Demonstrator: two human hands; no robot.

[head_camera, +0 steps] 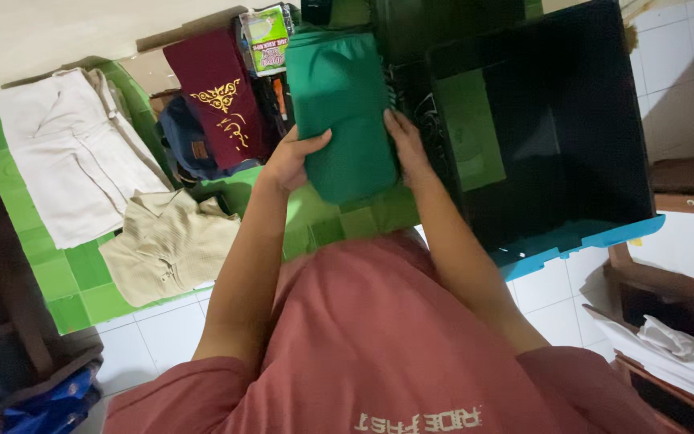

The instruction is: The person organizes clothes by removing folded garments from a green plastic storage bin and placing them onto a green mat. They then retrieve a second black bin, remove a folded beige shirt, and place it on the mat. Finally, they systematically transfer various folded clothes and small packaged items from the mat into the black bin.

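From the head camera, the person is holding a folded green cloth (340, 112) over a green tiled counter (58, 273). The left hand (292, 158) is gripping its left edge, thumb lying on top. The right hand (408, 146) is pressing flat on its right edge, fingers closed around it. A big dark bin (604, 120) is sitting just to the right. A maroon cloth (220, 96), white trousers (70, 153) and a cream shirt (172, 245) are lying to the left.

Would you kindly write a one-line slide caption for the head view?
Both hands, left hand and right hand, grip a folded green garment on a green mat beside a dark open bin.
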